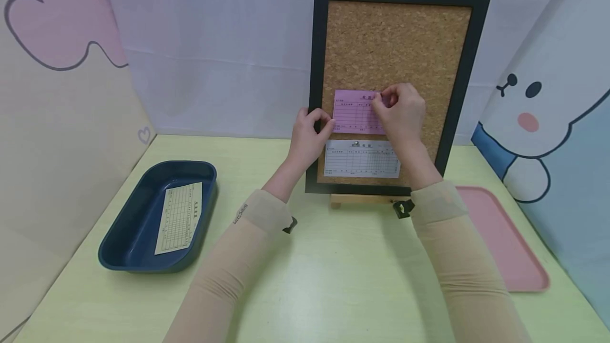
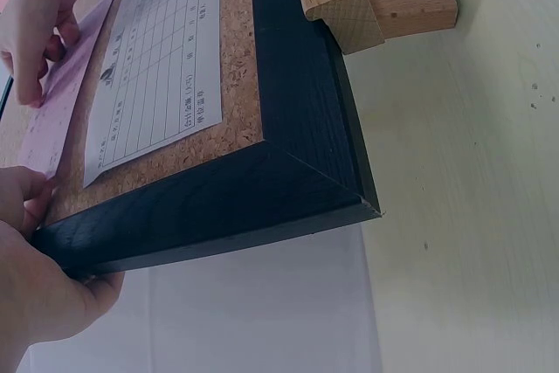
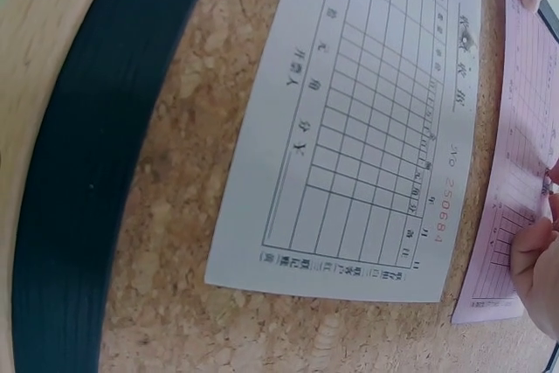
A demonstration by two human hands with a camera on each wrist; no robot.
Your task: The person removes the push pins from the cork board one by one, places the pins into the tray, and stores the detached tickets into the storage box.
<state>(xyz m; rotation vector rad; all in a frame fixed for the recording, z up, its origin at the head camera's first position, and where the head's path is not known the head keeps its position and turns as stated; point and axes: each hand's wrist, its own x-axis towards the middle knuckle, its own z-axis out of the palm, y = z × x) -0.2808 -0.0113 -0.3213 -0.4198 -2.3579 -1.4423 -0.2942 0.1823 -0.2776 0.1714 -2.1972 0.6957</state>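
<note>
A pink receipt slip [image 1: 355, 113] lies flat against a black-framed corkboard [image 1: 400, 46], above a white receipt slip [image 1: 362, 160] fixed by a small silvery push pin [image 1: 356, 143]. My right hand [image 1: 402, 113] is at the pink slip's upper right part, thumb and fingertips pinching a small push pin, mostly hidden, against the paper. At the board's left edge, my left hand [image 1: 310, 136] grips the frame; in the left wrist view a fingertip presses the pink slip's corner while another part of this hand [image 2: 52, 294] reaches behind the frame.
A dark blue tray [image 1: 135, 263] on the left holds a yellowish printed slip [image 1: 180, 218]. On the right, a pink tray [image 1: 505, 242] lies partly behind the right forearm. The board leans on a wooden stand [image 1: 367, 199] on the pale table [image 1: 305, 279].
</note>
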